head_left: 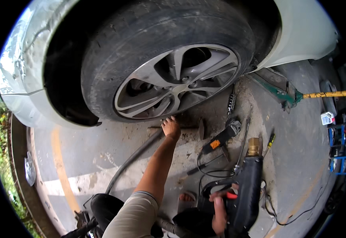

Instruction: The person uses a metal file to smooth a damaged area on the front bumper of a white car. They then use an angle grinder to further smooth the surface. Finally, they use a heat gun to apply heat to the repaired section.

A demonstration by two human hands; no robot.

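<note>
Low at the front of a car wheel (pixel 157 104), my left hand (pixel 171 127) reaches down with curled fingers, close under the tyre's lower edge. A long dark grey bar or hose (pixel 135 155) ends beside it. Just behind the hand lies a hammer (pixel 201 129) with a wooden handle; what the fingers hold is hidden. On the lower right, my right hand (pixel 219 212) is wrapped round the handle of a large black power tool (pixel 249 190), by its red trigger. That tool points away from me and carries a brass-coloured socket-like end (pixel 254 146).
An angle grinder (pixel 221 139) with a cord, a spring-wrapped rod (pixel 231 101) and a yellow-black screwdriver (pixel 271 140) lie on the grey floor. A green jack (pixel 274 90) with a yellow handle stands at right. A white bottle (pixel 327 118) and blue racks (pixel 336 148) are farther right.
</note>
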